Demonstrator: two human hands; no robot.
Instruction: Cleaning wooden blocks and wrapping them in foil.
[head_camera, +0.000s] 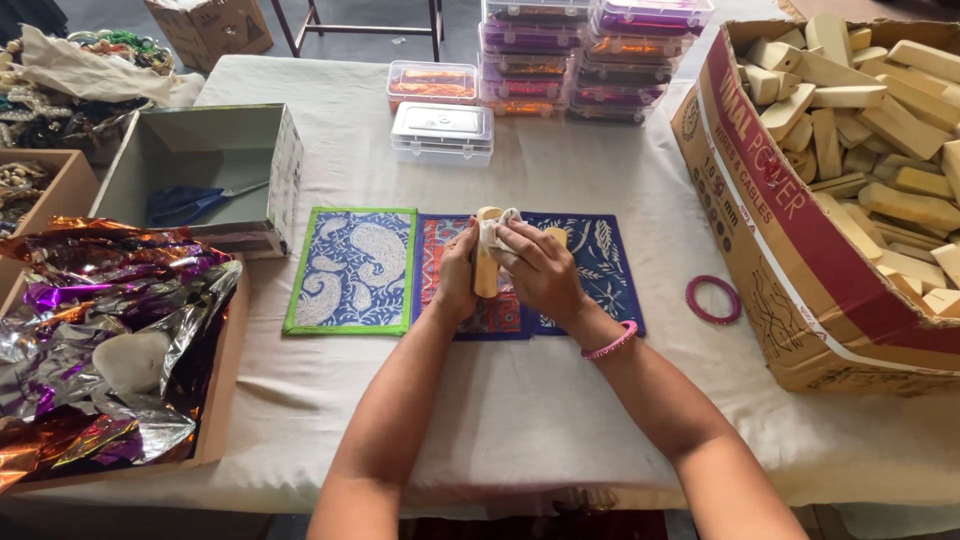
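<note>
Gripping an upright wooden block, the left hand closes around its left side, while the right hand presses a small white cloth against the block's upper part, fingers curled over it; a pink bangle sits on the right wrist. Both hands meet above the middle of the cloth-covered table, just over a row of printed fabric pieces: a red patterned one directly beneath the block, a dark blue one with pale leaves to its right, and a blue paisley piece edged in green to its left. A loose pink bangle lies on the table to the right of the fabrics, near a large cardboard box filled with pale wooden blocks. At the left edge a shallow tray holds crumpled metallic foil in purple, silver and copper. Behind it stands an open grey box with blue-handled scissors inside. Farther back, clear plastic containers rest on the table, with taller stacks of the same containers at the far edge.
</note>
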